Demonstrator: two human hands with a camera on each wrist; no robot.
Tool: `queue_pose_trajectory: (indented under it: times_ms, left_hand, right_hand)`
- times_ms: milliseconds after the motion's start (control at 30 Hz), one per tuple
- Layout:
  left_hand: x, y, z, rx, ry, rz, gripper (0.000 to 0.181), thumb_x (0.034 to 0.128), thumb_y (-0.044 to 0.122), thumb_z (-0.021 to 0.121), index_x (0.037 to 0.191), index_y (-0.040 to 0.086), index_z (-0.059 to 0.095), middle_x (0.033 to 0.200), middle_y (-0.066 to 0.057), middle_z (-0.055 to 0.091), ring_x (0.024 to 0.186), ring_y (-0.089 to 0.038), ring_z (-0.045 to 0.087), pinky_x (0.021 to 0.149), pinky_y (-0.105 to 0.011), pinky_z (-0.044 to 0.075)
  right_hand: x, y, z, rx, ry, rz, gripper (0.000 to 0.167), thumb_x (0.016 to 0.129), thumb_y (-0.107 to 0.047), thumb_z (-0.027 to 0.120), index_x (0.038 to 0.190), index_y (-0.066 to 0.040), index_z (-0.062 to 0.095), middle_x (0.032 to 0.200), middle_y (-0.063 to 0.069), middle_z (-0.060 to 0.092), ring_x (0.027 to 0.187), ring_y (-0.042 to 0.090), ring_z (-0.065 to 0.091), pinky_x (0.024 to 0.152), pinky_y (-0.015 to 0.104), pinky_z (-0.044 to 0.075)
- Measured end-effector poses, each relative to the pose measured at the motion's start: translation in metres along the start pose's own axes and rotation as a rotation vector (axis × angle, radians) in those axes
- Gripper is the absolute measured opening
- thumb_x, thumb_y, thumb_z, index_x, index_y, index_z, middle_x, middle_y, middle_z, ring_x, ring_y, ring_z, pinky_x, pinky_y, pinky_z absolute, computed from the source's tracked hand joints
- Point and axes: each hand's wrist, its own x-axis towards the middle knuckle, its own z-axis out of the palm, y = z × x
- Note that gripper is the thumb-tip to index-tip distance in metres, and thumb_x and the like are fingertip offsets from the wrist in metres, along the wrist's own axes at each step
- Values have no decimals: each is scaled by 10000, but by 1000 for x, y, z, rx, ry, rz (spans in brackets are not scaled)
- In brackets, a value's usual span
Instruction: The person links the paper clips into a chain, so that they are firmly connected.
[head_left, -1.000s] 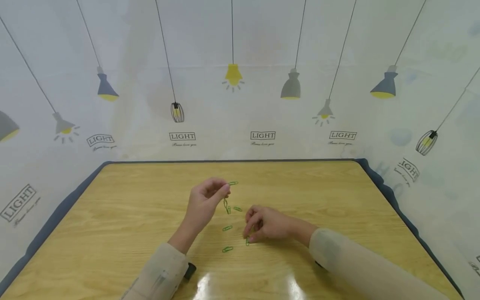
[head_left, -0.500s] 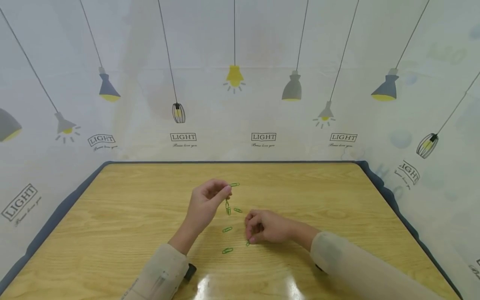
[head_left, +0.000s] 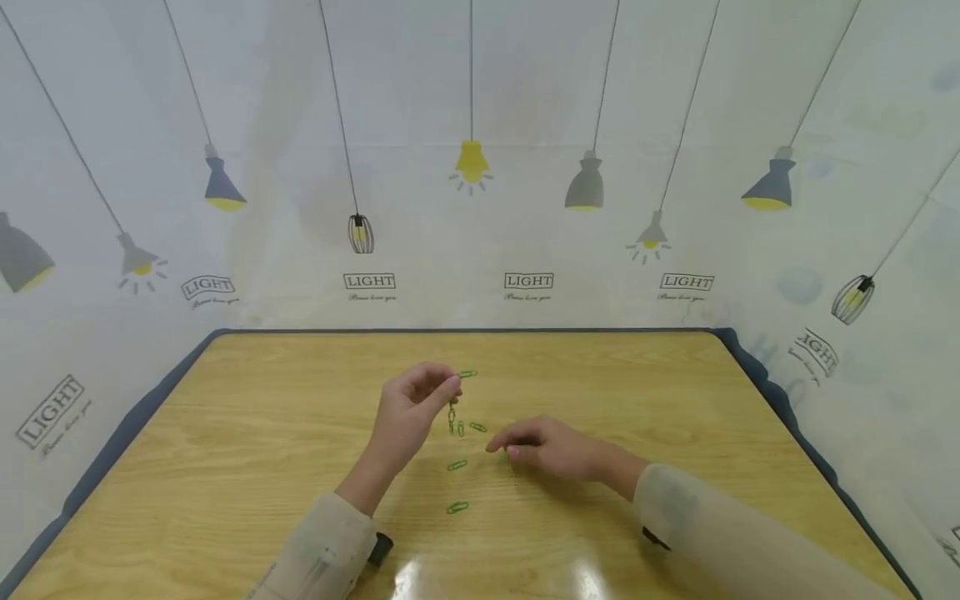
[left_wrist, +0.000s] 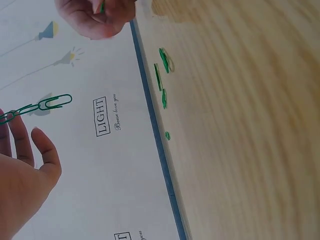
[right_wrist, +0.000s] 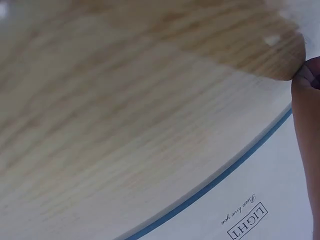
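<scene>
In the head view, my left hand (head_left: 411, 408) is raised over the middle of the table, thumb and forefinger pinching a short chain of green paper clips (head_left: 452, 415) that hangs below them. The left wrist view shows the linked chain (left_wrist: 55, 102) sticking out past the fingers. My right hand (head_left: 551, 448) is lifted to the right of the chain. A bit of a green paper clip (left_wrist: 102, 7) shows between its fingertips in the left wrist view; most of it is hidden. The right wrist view catches only part of that hand (right_wrist: 307, 130).
Several loose green paper clips lie on the wooden table (head_left: 300, 467), among them one near the front (head_left: 457, 507), one in the middle (head_left: 457, 465) and one nearer the right hand (head_left: 477, 427). A printed wall covering (head_left: 442, 242) surrounds the table's back and sides.
My right hand has picked the paper clip up off the table at the right and moved slightly away from the front edge. The left hand stays nearly in place with its chain.
</scene>
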Motion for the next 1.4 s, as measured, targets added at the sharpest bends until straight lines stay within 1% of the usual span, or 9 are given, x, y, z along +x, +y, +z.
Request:
queue_pose_trajectory:
  times_ms: [133, 233, 367, 467, 600, 733, 900, 1067, 1400]
  left_hand:
    - [0, -1, -1, -6, -4, 0, 164, 1056, 194, 686, 1084, 40, 735, 1015, -175, 732, 888, -149, 700, 813, -249, 603]
    - [0, -2, -2, -10, -8, 0, 168, 1057, 197, 685, 1089, 39, 733, 1017, -189, 729, 888, -147, 698, 814, -248, 602]
    - [-1, -3, -3, -7, -10, 0, 168, 1058, 199, 684, 1090, 42, 733, 1018, -199, 726, 886, -134, 696, 816, -251, 602]
    - [-2, -4, -3, -6, -8, -4, 162, 1057, 193, 686, 1088, 40, 733, 1019, -193, 728, 884, -130, 696, 816, -250, 601]
    - [-2, -3, -2, -11, -11, -10, 169, 1054, 199, 691, 1088, 39, 734, 1030, -195, 732, 889, -130, 698, 826, -255, 605]
    - [-1, -2, 0, -12, -15, -21, 176, 1054, 213, 693, 1086, 46, 737, 1038, -196, 732, 898, -125, 700, 856, -316, 624]
    - [0, -1, 1, -6, -27, -13, 169, 1058, 199, 684, 1088, 40, 734, 1037, -198, 727, 899, -130, 699, 854, -319, 621]
    - [1, 1, 2, -18, -49, -2, 174, 1058, 166, 678, 1101, 4, 725, 1040, -199, 724, 907, -140, 704, 855, -282, 617]
    - [3, 6, 6, -6, -98, 14, 167, 1066, 159, 663, 1109, 9, 721, 1044, -180, 723, 918, -146, 702, 890, -381, 631]
  right_hand:
    - [2, -2, -5, 94, 45, 1, 237, 1123, -110, 519, 1250, -19, 698, 1048, 237, 671, 889, 224, 610, 822, 319, 557]
    - [3, -6, -12, 168, 81, -22, 252, 1130, -95, 499, 1307, 41, 615, 1025, 204, 624, 888, 220, 612, 839, 370, 602]
    - [4, -15, -22, 205, 115, -45, 318, 1145, -124, 470, 1405, -9, 612, 1001, 119, 608, 902, 211, 611, 930, 526, 608]
    - [5, -20, -28, 252, 121, -54, 302, 1153, -155, 460, 1372, -49, 640, 995, 89, 614, 900, 191, 616, 974, 567, 585]
    - [7, -25, -34, 347, 123, -89, 206, 1152, -160, 467, 1283, -66, 596, 984, 45, 588, 876, 158, 620, 963, 485, 602]
    - [9, -34, -39, 383, 159, -151, 145, 1136, -128, 505, 1225, -38, 574, 1002, 39, 624, 875, 138, 659, 934, 414, 636]
    - [12, -48, -43, 378, 262, -178, 148, 1102, -101, 578, 1193, 5, 625, 1062, 39, 700, 922, 138, 719, 980, 434, 632]
    - [15, -61, -44, 433, 363, -164, 176, 1082, -76, 607, 1196, 55, 639, 998, 27, 720, 901, 134, 739, 976, 421, 633]
    - [22, -71, -34, 527, 404, -230, 153, 1042, -47, 667, 1122, 79, 694, 912, 16, 776, 827, 131, 760, 898, 368, 655]
